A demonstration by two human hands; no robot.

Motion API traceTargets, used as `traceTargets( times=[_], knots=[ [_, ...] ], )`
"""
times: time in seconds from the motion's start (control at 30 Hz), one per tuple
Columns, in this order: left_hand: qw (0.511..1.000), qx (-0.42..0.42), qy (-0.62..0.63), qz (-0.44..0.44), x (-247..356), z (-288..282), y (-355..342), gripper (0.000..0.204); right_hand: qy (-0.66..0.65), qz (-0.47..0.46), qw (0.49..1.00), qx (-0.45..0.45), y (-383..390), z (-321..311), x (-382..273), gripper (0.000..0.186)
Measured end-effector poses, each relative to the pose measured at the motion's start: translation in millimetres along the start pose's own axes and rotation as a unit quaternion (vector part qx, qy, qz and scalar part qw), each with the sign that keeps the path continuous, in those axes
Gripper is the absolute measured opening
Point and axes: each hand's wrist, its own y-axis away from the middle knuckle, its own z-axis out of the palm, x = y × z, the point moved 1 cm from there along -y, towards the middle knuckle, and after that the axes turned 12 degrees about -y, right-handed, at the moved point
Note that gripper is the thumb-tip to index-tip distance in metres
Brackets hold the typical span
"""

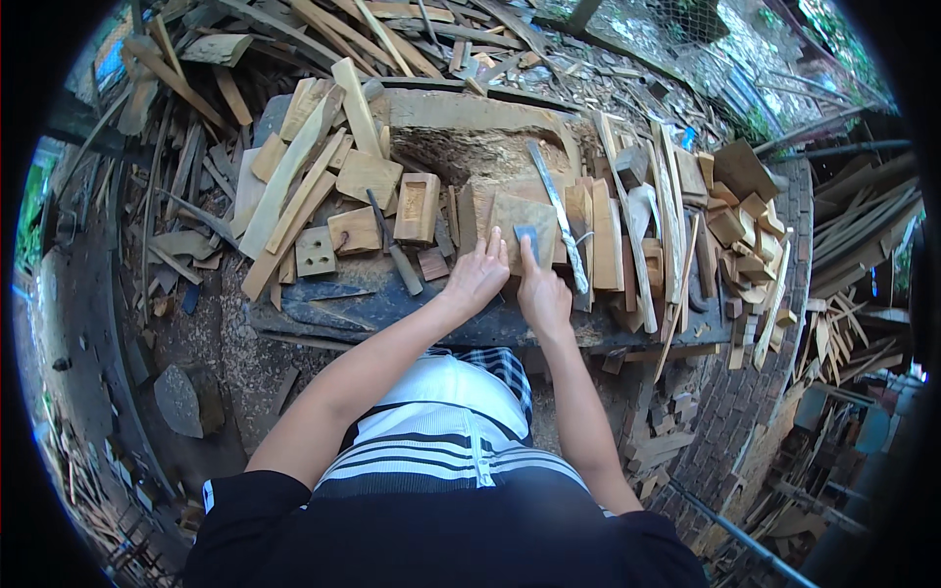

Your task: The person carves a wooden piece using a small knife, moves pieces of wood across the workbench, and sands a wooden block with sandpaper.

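Note:
A squarish pale wooden block (510,211) lies in front of me on the workbench. My left hand (478,274) steadies it at its near left side, fingers pressed against the wood. Closed around a small flat blue-grey piece (526,235), perhaps sandpaper or a blade, my right hand (544,299) presses it to the block's face with the index finger stretched along it. The palm hides part of what it grips. Just right of the block rests a long metal bar tool (561,218) with a pale wrapped end. A chisel-like tool with a wooden handle (404,269) lies to the left.
A carved rectangular wooden mould (418,208) and a block with holes (316,252) stand at the left. Wooden strips (671,211) and many offcuts (750,235) crowd the right side. Behind is a large hollowed timber (470,113). The dark bench edge (343,309) runs before me.

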Motion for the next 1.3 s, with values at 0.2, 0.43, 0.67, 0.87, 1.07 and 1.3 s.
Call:
traceTargets(
  times=[0.2, 0.43, 0.67, 0.87, 1.07, 1.3],
  knots=[
    [0.999, -0.028, -0.015, -0.002, 3.0, -7.6, 0.8, 0.045, 0.008, 0.010, 1.000, -0.004, -24.3, -3.5, -2.5, 0.057],
    [0.999, -0.023, 0.023, 0.003, -5.3, -6.8, 14.5, 0.046, 0.040, 0.002, 0.999, -0.031, -1.2, 5.9, 0.5, 0.060],
    [0.997, 0.001, 0.081, 0.004, -16.8, -8.4, 13.3, 0.037, 0.013, 0.014, 0.999, -0.039, -28.8, -1.1, -13.6, 0.059],
    [0.975, 0.012, 0.210, -0.070, -11.5, -10.5, 11.8, 0.037, -0.006, 0.013, 0.999, -0.052, -14.3, 4.9, -11.5, 0.058],
    [0.972, 0.043, 0.223, -0.057, -12.7, -13.8, 14.6, 0.035, 0.006, 0.020, 0.998, -0.066, -14.6, -1.0, -17.0, 0.059],
    [0.965, 0.118, 0.227, -0.062, -9.8, 3.6, 30.1, 0.029, -0.002, -0.005, 0.998, -0.055, -8.4, 1.5, -18.3, 0.060]
  ],
)
